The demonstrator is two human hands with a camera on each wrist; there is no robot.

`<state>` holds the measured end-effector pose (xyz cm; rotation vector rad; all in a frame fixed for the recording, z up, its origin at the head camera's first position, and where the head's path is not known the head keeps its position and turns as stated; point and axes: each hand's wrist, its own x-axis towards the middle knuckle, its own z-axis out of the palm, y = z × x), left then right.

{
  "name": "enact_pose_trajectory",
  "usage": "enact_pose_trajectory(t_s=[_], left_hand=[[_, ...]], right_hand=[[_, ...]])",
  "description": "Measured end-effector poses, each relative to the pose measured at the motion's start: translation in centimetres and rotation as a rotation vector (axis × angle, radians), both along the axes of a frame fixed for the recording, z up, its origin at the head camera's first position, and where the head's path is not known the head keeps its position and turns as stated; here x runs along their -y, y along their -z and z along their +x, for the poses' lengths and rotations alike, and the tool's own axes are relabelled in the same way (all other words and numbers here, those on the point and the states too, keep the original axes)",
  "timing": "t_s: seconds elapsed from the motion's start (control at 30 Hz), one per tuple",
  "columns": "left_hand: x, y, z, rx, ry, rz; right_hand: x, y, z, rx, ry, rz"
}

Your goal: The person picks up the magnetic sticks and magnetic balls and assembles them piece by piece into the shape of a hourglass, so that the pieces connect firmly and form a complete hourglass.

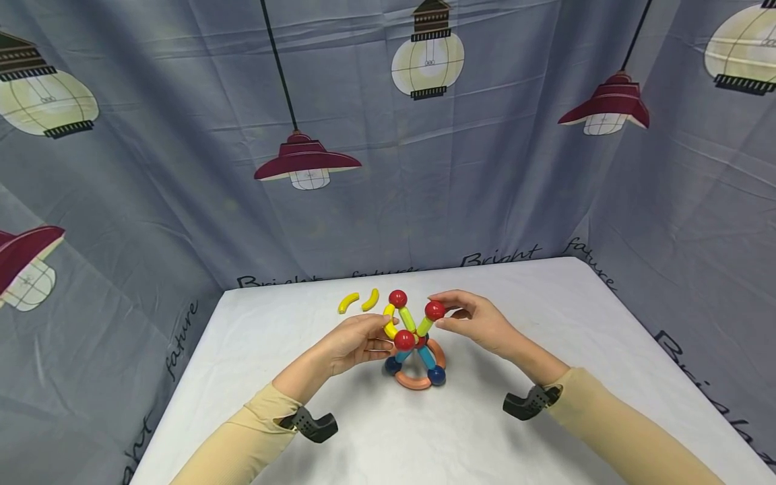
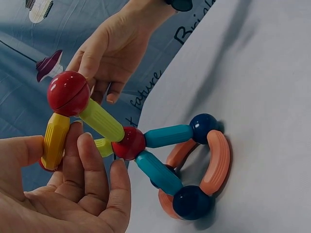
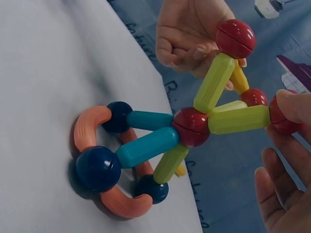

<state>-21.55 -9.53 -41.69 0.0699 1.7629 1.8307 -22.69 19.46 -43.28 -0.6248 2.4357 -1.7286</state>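
A magnetic stick-and-ball model stands on the table. Its base is a ring of orange curved sticks [image 2: 218, 162] and dark blue balls [image 3: 98, 168]. From there, blue sticks [image 2: 168, 136] and a green one lean up to a central red ball [image 3: 191, 126]. Green sticks [image 3: 239, 119] spread upward from that ball to outer red balls. My left hand [image 1: 358, 340] pinches a yellow curved stick [image 2: 56, 141] between thumb and fingers, beside two outer red balls. On the other side, my right hand [image 1: 479, 323] holds the right outer red ball [image 1: 434, 310] with thumb and fingertips.
Two loose yellow curved sticks [image 1: 348, 302] lie behind the model, toward the left. A white cloth covers the table [image 1: 545, 323]. Grey-blue curtains [image 1: 376, 222] printed with lamps hang around its back and sides.
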Motion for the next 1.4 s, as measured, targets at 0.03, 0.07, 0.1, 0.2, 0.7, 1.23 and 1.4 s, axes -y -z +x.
enact_pose_trajectory(t_s=[0.03,0.07,0.1,0.2,0.7,1.23,1.4], left_hand=[[0.0,0.0,0.0,0.0,0.0,0.0],[0.0,0.0,0.0,0.001,0.0,0.0],[0.0,0.1,0.0,0.001,0.001,0.001],[0.0,0.1,0.0,0.002,0.002,0.003],[0.0,0.2,-0.1,-0.006,0.014,0.008],[0.2,0.2,0.0,0.013,-0.002,0.023],[1.2,0.3,0.2,0.017,-0.021,0.013]], right_hand=[[0.0,0.0,0.0,-0.002,-0.002,0.001],[0.1,0.0,0.0,-0.002,-0.002,0.003],[0.1,0.0,0.0,-0.002,0.0,0.006],[0.0,0.1,0.0,-0.002,0.008,0.012],[-1.4,2.0,-0.2,0.121,-0.049,0.047],[0.1,7.2,0.4,0.224,-0.143,0.298],[1.2,7.4,0.7,0.222,-0.109,0.318]])
